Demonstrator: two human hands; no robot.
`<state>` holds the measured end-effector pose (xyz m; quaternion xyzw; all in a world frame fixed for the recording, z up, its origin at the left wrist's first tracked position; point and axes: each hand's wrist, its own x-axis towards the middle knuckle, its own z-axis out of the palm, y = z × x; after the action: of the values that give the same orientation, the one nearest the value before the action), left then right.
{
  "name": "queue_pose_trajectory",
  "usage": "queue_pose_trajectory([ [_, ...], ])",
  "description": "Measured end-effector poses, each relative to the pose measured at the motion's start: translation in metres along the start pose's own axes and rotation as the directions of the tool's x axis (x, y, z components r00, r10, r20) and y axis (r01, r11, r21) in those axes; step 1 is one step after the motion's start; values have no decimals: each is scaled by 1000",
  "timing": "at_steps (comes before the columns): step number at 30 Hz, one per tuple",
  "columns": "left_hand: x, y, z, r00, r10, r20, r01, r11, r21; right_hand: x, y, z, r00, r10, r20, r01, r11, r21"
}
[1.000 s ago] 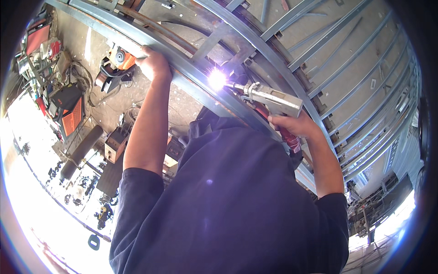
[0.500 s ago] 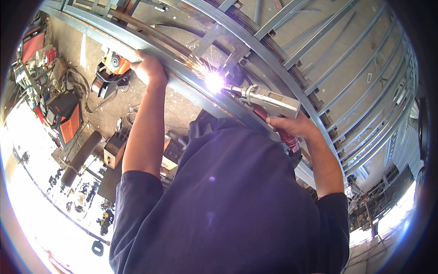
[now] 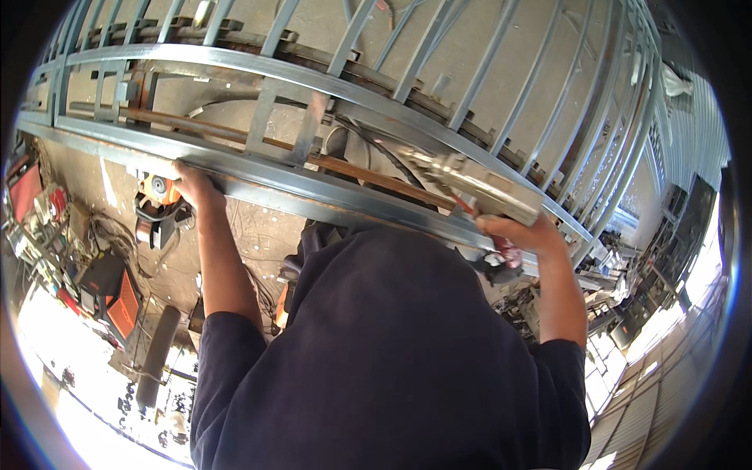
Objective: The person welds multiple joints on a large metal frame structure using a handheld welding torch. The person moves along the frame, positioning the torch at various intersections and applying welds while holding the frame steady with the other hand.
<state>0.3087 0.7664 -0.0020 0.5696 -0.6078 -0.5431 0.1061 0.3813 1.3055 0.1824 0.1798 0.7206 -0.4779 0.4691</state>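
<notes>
My left hand is closed over the near edge of a long grey steel rail, part of a welded metal frame. Farther right, my right hand grips a welding torch by its red handle. Along the torch lies a pale, worn rectangular metal bar, reaching up and left over the frame; its far end is smeared by motion. I see no arc at the torch, and its tip is hard to make out. Short upright steel pieces join the near rail to a curved outer rail.
Many parallel steel bars extend beyond the outer rail. An orange and black power tool sits below my left hand. At left stand a black and orange machine, loose cables and a dark cylinder.
The bright arc and sparks have gone out. My right hand has drawn the torch away from the rail joint, to the right. The view has turned, while my left hand stays on the rail.
</notes>
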Motion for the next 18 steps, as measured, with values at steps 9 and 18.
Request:
queue_pose_trajectory([
  [9,-118,9,73,339,802,491,-938,245,246,-140,38,-85,907,183,-379,-198,980,-1],
  [18,-381,-40,260,-46,213,976,-931,345,-119,-95,102,-187,979,101,-178,-101,995,9],
])
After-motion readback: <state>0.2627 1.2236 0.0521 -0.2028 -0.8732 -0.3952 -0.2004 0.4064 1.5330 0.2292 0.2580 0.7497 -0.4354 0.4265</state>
